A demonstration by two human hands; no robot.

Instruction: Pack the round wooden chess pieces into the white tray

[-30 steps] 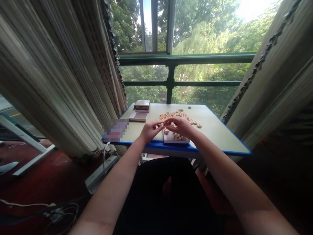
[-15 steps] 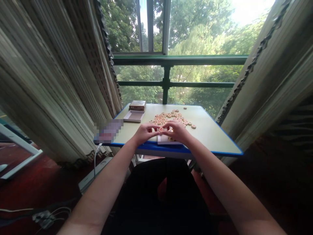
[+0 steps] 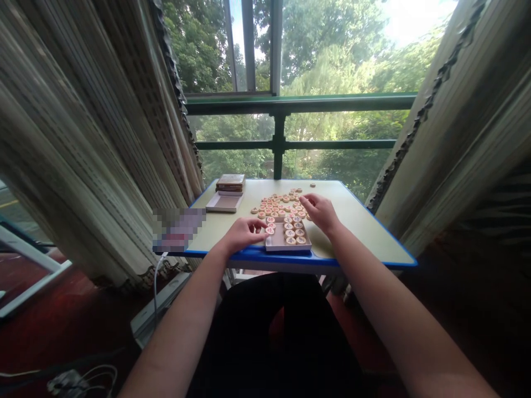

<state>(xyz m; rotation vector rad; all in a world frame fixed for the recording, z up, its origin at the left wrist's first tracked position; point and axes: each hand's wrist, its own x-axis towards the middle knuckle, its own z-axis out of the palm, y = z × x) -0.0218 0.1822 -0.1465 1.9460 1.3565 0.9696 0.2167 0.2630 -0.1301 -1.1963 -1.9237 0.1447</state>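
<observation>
A shallow white box lies near the front edge of the table. Inside it, pale round xiangqi pieces with dark characters stand in two columns on the right, and red-marked ones are at the upper left. My left hand is at the box's left wall, thumb and finger closed on a red-marked xiangqi piece. Beyond the box, my right hand is over the right side of a loose spread of xiangqi pieces. Its fingers are pressed together, and whatever is between them is hidden.
An open box lid and a stacked closed box sit at the table's back left. A blurred-out flat object with a white cable rests on the left corner. One lone piece lies at the back.
My hands have separated. The left has brought the red-marked piece to the box's left side; the right has let go of it and moved right and away, to the loose pieces. The view has shifted slightly.
</observation>
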